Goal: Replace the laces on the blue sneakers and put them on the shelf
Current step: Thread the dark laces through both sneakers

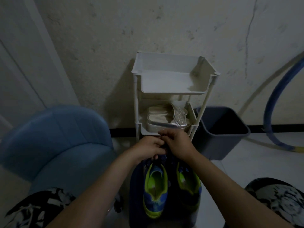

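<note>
Two blue sneakers with lime-green lining stand side by side on the floor, heels toward me: the left sneaker (pixel 155 188) and the right sneaker (pixel 189 181). My left hand (pixel 150 148) and my right hand (pixel 176 144) meet over the front of the left sneaker, fingers curled and pinching a dark lace (pixel 158 159) that is mostly hidden under them. Just beyond the hands stands the white plastic shelf (pixel 172 92); its top tier holds nothing.
A pair of silver sandals (pixel 167 119) fills the shelf's middle tier. A blue padded chair (pixel 57 145) is on the left, a dark bin (pixel 222 130) on the right, a blue hose (pixel 276 102) against the wall. My knees frame the lower corners.
</note>
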Motion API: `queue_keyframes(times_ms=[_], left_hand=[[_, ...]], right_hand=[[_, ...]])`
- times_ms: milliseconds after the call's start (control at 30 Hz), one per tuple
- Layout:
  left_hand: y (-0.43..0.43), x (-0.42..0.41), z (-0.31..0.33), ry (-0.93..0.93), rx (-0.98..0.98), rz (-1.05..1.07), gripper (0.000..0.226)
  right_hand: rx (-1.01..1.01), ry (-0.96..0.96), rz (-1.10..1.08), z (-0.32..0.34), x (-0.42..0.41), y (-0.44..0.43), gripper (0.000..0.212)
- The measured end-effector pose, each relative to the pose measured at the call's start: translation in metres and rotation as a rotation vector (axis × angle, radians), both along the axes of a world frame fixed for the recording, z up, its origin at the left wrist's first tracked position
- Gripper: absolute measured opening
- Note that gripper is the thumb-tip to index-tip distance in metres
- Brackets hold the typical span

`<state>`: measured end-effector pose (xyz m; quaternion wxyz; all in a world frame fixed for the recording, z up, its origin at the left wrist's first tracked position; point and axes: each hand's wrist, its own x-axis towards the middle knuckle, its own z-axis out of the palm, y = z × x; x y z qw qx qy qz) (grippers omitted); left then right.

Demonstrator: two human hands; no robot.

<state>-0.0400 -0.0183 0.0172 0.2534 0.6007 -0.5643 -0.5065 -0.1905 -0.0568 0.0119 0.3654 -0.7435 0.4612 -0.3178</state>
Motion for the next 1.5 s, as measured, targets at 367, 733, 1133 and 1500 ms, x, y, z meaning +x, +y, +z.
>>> queue_keyframes(times_ms=[367, 733, 1133, 1500], left_hand=[[0.007, 0.005, -0.019, 0.264, -0.184, 0.339, 0.035], [0.013, 0.006, -0.013, 0.829, -0.051, 0.493, 0.035], [0.023, 0.054, -0.019, -0.137, -0.079, 0.175, 0.023], [0.023, 0.062, -0.038, -0.470, -0.063, -0.307, 0.023]], right_hand=[[0.650, -0.060, 0.142, 0.032, 0.004, 0.012, 0.022], [0.599, -0.032, 0.102, 0.014, 0.005, 0.014, 0.008], [0.170, 0.917, 0.100, 0.004, -0.040, -0.010, 0.035], [-0.047, 0.984, 0.338, -0.008, -0.010, 0.016, 0.039]])
